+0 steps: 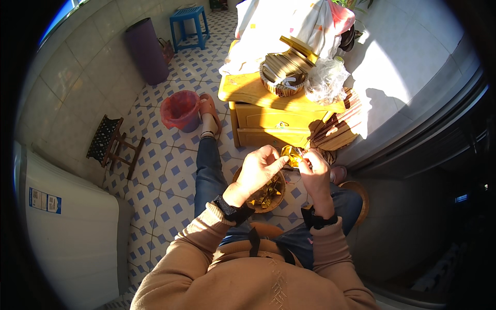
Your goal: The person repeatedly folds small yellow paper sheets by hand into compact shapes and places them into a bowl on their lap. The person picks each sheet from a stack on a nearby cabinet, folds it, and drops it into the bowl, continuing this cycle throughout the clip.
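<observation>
Between my two hands is a piece of shiny gold foil paper [290, 155], partly folded and bright in the sun. My left hand [260, 170] pinches its left edge between thumb and fingers. On its other side, my right hand [314, 166] grips it with thumb and fingertips. Below my left hand, a round woven basket [282, 197] sits on the floor, partly hidden by that hand and wrist. Several small folded gold foil pieces [265, 201] lie inside it. Both wrists wear black bands.
A yellow wooden cabinet [271, 116] stands ahead, bearing a wicker basket [285, 91] of stacked paper and a clear plastic bag [327, 81]. A lined bin [180, 112] is beside my left foot. Leftward are a folding stool [112, 145] and a white appliance [73, 232].
</observation>
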Demonstrator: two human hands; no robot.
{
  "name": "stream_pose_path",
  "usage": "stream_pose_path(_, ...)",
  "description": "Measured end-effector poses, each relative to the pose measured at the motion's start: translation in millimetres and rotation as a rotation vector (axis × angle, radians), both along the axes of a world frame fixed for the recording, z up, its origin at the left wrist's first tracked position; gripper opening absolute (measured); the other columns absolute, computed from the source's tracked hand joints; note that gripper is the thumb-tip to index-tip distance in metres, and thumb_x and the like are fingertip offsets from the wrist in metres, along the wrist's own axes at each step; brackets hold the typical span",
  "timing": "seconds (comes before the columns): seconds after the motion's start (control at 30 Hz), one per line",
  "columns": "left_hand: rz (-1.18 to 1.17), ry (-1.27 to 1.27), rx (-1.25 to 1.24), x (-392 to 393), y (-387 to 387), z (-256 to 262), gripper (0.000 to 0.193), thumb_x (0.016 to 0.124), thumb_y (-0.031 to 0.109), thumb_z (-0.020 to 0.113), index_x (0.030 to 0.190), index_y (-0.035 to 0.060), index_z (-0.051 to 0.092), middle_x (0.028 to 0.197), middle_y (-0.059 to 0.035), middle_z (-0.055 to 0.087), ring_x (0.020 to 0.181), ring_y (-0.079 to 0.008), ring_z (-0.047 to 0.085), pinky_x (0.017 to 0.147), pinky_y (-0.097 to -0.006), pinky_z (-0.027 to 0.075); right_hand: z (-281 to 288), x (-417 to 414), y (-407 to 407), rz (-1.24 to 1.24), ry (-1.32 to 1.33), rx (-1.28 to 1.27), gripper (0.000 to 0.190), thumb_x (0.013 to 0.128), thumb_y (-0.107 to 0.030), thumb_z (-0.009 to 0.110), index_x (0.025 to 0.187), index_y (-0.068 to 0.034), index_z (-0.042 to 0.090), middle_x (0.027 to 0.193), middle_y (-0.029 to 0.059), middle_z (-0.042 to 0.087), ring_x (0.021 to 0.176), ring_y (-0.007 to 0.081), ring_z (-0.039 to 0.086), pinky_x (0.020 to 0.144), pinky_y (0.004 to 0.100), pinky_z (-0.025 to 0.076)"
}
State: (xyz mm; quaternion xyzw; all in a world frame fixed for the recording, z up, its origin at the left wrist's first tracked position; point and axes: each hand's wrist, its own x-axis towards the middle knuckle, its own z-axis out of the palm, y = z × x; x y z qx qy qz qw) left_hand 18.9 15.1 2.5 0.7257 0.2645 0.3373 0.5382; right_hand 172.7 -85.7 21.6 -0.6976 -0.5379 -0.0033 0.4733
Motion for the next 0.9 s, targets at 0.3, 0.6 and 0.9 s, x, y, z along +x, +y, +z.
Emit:
stream_pose_path(0.3, -0.17, -0.352, -1.075, 25.2, -36.5, -29.0, 0.011, 0.096, 0.018, 0.056, 0.094, 0.0081, 0.06, 0.072, 0.0028, 0.056, 0.054, -0.0041, 0.044, 0.047, -0.0172, 0.032, -10.4, -12.2, 2.8, -0.021, 0.149, -0.052, 0.004, 0.08, -0.001, 0.059, 0.079, 0.002, 0.055, 0.077, 0.0137, 0.056, 0.066, 0.0256, 0.057, 0.059, 0.0326, 0.046)
stream_pose_path(0.6, -0.209, -0.506, -1.298, 28.2, -37.7, -29.7, 0.01, 0.093, 0.017, 0.052, 0.1, 0.0105, 0.05, 0.066, -0.001, 0.05, 0.053, -0.0104, 0.037, 0.051, -0.0239, 0.031, -36.2, -7.0, 9.6, -0.006, 0.59, 0.021, 0.014, 0.081, -0.005, 0.06, 0.069, -0.001, 0.054, 0.063, 0.0062, 0.052, 0.055, 0.0148, 0.049, 0.053, 0.0296, 0.039)
stream_pose_path(0.9, -0.177, -0.404, -1.348, 27.0, -34.9, -39.3, 0.005, 0.089, 0.015, 0.054, 0.089, 0.0098, 0.055, 0.066, -0.0013, 0.05, 0.052, -0.011, 0.039, 0.049, -0.0237, 0.032, -51.6, -4.1, 8.8, -0.048, 0.873, -0.052, 0.018, 0.085, -0.01, 0.056, 0.068, -0.004, 0.056, 0.062, -0.0025, 0.051, 0.058, 0.0063, 0.044, 0.053, 0.0233, 0.036)
